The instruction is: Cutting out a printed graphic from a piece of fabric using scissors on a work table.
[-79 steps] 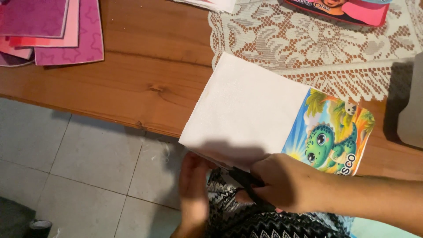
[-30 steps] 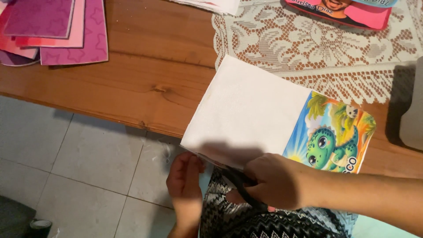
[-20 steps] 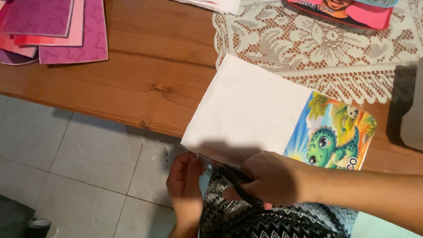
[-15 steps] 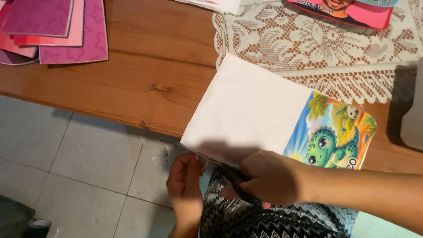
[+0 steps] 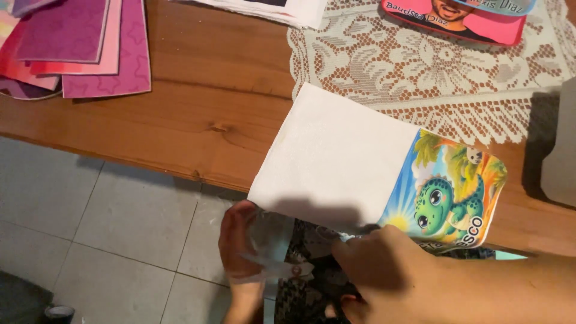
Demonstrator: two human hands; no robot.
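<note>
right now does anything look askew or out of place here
The white sheet with the cartoon dinosaur print lies skewed, its near corner overhanging the wooden table edge above the left hand.

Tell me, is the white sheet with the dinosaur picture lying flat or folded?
Flat. The sheet lies spread on the table, with no fold visible; its near edge juts past the table edge, where the right hand hides part of it.
</note>
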